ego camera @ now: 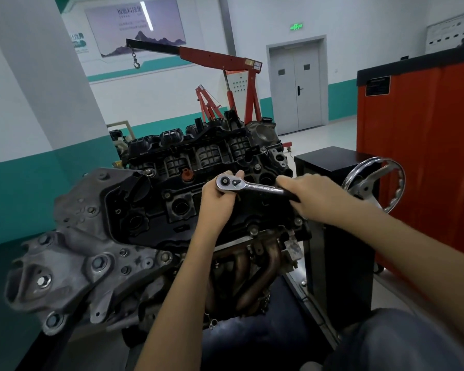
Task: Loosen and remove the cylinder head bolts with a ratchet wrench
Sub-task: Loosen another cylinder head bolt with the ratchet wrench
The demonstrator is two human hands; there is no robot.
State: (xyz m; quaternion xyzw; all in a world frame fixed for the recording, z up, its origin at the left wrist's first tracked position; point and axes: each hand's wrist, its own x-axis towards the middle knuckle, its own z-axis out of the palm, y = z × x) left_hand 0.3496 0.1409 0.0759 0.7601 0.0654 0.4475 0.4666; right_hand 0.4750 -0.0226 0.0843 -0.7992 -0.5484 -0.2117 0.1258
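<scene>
A chrome ratchet wrench lies level over the black cylinder head cover of the engine on a stand. My left hand cups the ratchet's round head from below, fingers curled round it. My right hand grips the black handle on the right. Whatever sits under the ratchet head is hidden by my left hand. Several bolts show along the cover's near edge.
A grey cast bracket juts out at the engine's left end. Rusty exhaust manifold pipes hang below the cover. A chrome handwheel and black stand box sit right; an orange cabinet behind. A red engine hoist stands beyond.
</scene>
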